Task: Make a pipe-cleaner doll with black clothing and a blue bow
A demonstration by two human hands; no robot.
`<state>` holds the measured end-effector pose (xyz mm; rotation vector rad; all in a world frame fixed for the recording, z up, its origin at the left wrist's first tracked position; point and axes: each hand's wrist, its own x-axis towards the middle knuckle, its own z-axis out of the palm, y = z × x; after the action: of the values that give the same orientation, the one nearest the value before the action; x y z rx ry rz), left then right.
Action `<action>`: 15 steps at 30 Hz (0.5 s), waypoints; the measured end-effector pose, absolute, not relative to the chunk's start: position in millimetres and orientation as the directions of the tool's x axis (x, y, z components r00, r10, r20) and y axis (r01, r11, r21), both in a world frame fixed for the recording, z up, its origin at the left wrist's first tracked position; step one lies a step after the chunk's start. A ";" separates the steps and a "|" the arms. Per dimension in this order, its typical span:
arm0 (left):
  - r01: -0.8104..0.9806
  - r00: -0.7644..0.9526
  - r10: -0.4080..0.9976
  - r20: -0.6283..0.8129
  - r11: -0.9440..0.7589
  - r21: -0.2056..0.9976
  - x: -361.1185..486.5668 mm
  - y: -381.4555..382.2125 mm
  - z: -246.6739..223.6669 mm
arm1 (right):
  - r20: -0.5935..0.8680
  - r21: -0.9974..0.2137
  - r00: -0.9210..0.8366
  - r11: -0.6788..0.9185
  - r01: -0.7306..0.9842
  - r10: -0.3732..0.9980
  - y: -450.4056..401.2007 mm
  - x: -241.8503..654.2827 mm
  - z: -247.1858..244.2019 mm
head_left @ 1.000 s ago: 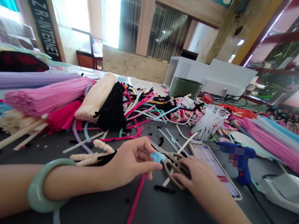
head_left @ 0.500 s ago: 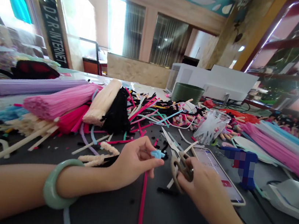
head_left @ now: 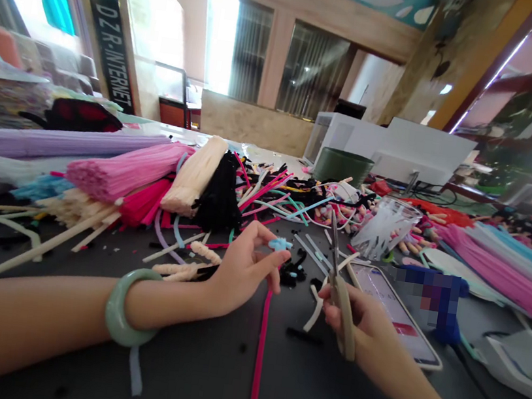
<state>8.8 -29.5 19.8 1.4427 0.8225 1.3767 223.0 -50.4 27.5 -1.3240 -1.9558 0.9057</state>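
Observation:
Between the thumb and fingers of my left hand point(head_left: 247, 269) is a small light-blue fuzzy piece point(head_left: 280, 244), bent like a pipe cleaner. A long magenta pipe cleaner point(head_left: 259, 363) runs down from beneath that hand to the bottom of the view. My right hand point(head_left: 363, 315) grips scissors point(head_left: 346, 316) by their handles, blades pointing up and away, seen nearly edge-on. A twisted cream pipe-cleaner piece point(head_left: 179, 271) lies behind my left wrist. Under my right fingers rests a short white strip point(head_left: 314, 312).
A phone point(head_left: 393, 316) lies right of the scissors, with a blue glue gun point(head_left: 448, 311), partly pixelated, beyond it. Pink pipe-cleaner bundles point(head_left: 126, 170) lie at left. A clear cup point(head_left: 385, 226) holds whitish sticks; a green pot point(head_left: 342, 166) stands behind.
The scissors have turned from lying flat and slightly spread to nearly edge-on and upright. My left hand still holds the blue piece, and the whole view has shifted slightly.

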 end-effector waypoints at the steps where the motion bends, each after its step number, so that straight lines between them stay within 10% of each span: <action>1: -0.141 0.129 0.931 0.341 -0.323 0.936 9.3 -28.5 20.3 | 0.126 -0.798 -0.319 0.287 0.530 0.940 -50.9 224.0 26.7; 15: -0.077 0.067 0.879 0.473 -0.468 0.880 9.2 -35.5 17.8 | 0.109 -0.595 -0.464 0.432 0.678 0.879 -63.8 220.6 33.1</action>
<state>9.2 -35.5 17.8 1.5496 0.8290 1.5177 220.6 -63.8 33.1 -1.3220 -2.2849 0.6764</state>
